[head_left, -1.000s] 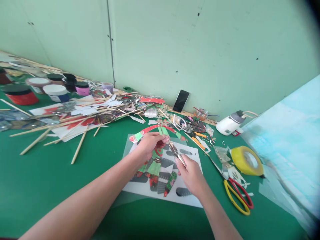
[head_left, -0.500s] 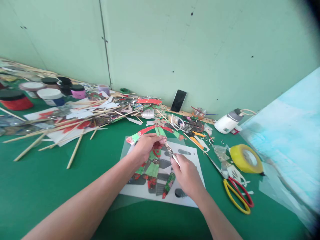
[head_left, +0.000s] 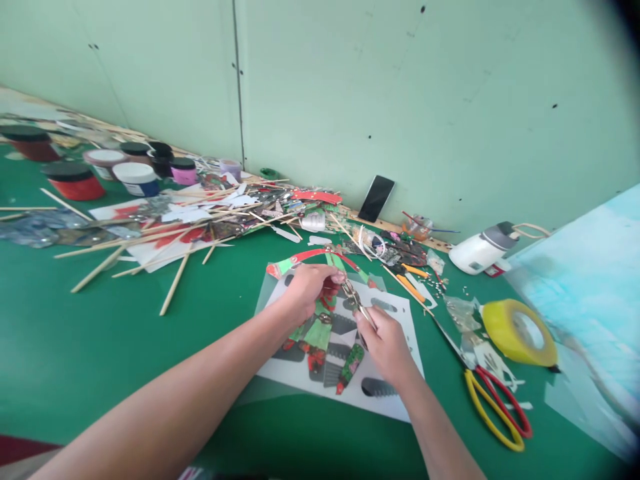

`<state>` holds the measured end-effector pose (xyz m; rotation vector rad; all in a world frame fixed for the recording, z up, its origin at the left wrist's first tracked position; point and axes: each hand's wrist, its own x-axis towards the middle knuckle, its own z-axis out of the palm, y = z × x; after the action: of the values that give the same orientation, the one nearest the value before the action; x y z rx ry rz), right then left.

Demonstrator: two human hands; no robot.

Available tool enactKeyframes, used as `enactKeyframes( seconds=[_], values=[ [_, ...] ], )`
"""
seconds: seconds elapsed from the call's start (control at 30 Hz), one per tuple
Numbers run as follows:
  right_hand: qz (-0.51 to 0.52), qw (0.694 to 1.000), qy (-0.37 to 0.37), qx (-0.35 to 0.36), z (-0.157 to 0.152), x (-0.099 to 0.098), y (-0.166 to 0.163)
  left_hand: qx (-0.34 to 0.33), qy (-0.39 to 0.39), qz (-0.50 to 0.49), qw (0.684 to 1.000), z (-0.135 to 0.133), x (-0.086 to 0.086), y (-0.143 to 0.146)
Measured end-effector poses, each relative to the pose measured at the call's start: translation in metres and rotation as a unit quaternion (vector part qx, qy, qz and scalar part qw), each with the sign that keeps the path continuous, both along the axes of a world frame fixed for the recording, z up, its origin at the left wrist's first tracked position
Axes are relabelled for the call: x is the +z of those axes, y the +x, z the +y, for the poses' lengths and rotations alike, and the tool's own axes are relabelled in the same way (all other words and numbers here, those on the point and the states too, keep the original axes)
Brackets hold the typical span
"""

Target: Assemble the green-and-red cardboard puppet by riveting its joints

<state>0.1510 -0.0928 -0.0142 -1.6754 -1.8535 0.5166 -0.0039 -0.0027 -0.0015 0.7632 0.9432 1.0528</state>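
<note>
Head view: pose little changed vs. a moment ago, so work here prob. unfinished; R hand (head_left: 387,340), fingers clamped on silver metal pliers (head_left: 353,295), tips fwd-L; L hand (head_left: 310,289), fingertips pinched, on what can't tell; flat red-and-green jointed figure (head_left: 317,331) beneath, over patterned white sheet (head_left: 403,317), long axis approx. fore-aft, arms at far end

A flat, jointed figure painted green and red (head_left: 316,335) lies over a white sheet with dark printed shapes (head_left: 353,395), arms spread in a shallow arch, its middle partly covered. Silver metal pliers (head_left: 356,299) slant over the sheet, their tip beside the figure's upper body.
</note>
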Motion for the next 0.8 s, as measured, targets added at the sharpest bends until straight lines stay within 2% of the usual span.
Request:
enactKeyframes(
  seconds=[0.2,0.53,0.7,0.8],
  values=[
    [0.004,1.0,-0.007,-0.016,-0.002,0.001,-0.004,0.045,-0.007,-0.002,0.999,-0.001,0.0,0.002],
    [-0.025,0.999,0.024,-0.013,-0.003,0.002,-0.006,0.021,-0.015,-0.018,0.999,-0.004,-0.002,0.005],
    [-0.029,0.998,0.056,-0.017,0.001,-0.002,-0.006,0.022,0.005,-0.027,0.999,-0.006,-0.003,0.009],
    [-0.005,0.999,0.041,-0.025,0.002,-0.004,-0.008,0.028,0.021,-0.031,0.999,-0.007,-0.004,0.011]
  ],
)
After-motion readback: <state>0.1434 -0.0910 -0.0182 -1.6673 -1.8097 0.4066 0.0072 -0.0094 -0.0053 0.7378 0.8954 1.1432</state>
